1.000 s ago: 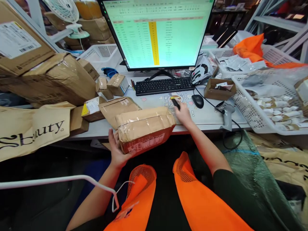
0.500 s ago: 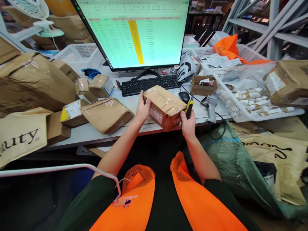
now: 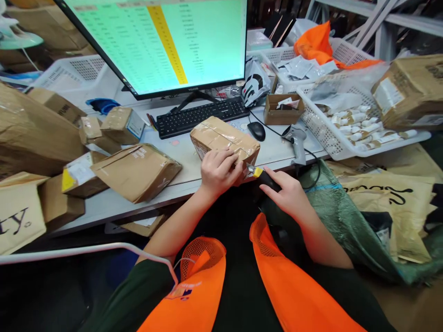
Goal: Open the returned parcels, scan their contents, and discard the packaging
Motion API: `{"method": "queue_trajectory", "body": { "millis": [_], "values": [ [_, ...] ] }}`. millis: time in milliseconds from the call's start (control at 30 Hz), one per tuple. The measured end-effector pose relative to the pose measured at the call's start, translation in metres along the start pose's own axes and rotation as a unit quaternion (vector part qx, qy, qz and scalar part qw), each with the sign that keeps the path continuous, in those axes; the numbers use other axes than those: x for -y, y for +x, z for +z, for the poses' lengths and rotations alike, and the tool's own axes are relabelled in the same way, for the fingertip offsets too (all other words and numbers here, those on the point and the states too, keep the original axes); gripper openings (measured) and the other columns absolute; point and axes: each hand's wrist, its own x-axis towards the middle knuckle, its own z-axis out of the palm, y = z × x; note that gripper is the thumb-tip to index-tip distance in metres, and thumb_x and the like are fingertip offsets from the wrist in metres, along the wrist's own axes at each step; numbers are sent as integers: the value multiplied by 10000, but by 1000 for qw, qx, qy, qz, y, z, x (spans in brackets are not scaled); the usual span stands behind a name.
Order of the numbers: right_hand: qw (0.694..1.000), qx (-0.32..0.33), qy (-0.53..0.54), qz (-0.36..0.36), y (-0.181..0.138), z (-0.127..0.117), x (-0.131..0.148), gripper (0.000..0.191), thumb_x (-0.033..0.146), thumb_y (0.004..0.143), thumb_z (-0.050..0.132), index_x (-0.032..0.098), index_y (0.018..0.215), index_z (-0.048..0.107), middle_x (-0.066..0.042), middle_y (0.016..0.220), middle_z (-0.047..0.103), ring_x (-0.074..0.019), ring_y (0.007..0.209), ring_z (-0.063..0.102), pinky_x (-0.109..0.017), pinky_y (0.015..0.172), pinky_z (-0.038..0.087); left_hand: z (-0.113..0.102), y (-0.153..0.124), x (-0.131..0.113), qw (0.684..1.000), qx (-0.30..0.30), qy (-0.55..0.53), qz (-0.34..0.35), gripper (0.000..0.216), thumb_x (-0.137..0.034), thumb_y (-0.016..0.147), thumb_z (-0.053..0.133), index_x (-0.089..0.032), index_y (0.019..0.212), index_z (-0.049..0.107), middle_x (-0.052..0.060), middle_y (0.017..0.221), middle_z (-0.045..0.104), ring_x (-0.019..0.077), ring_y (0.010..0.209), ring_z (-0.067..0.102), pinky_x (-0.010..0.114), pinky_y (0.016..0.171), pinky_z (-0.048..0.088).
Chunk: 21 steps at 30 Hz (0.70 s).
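A taped cardboard box (image 3: 221, 134) rests at the front edge of the desk, below the keyboard. My left hand (image 3: 220, 171) is closed on its near side, fingers bent over the top edge. In my right hand (image 3: 285, 186) is a black and yellow utility knife (image 3: 267, 179), gripped by the handle. The knife's blade end points left and meets the box's near right corner, close to my left fingertips. How deep the blade sits there I cannot tell.
Behind the box stand a keyboard (image 3: 204, 116) and monitor (image 3: 155, 46). A mouse (image 3: 256, 131), a barcode scanner (image 3: 296, 144) and a white basket (image 3: 341, 150) of small tubes lie to the right. Several cartons (image 3: 136, 171) crowd the left. A green sack (image 3: 341, 221) sits at lower right.
My left hand has moved from the box's left end to its near side. My right hand has left the box's right end and brought the knife to its corner. The view has shifted.
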Motion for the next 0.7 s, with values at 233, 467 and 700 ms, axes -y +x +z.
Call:
{"method": "queue_trajectory", "body": {
  "millis": [233, 467, 700],
  "values": [
    [998, 25, -59, -27, 20, -3, 4, 574, 565, 1061, 623, 257, 1543, 662, -118, 1144, 778, -333, 1048, 746, -478, 1010, 619, -3, 2, 1, 998, -18, 31, 52, 160, -323, 1023, 690, -200, 961, 771, 82, 969, 819, 254, 962, 795, 388, 782, 544],
    [986, -48, -141, 70, 37, -46, -33, 507, 506, 1013, 659, 237, 1434, 747, -141, 1270, 779, -373, 1174, 732, -511, 1094, 567, -12, -6, 13, 1000, -5, 0, 21, 146, -279, 1027, 660, -204, 985, 779, 91, 973, 824, 261, 1002, 806, 403, 825, 602],
    [976, -115, -26, 181, 18, -42, -79, 595, 607, 906, 706, 200, 1335, 776, -149, 1295, 781, -374, 1231, 722, -501, 1104, 560, -62, -51, 54, 981, -129, -40, -137, 288, -412, 1118, 507, -222, 1192, 712, 142, 1393, 716, 300, 1442, 628, 542, 1220, 497]
  ]
}}
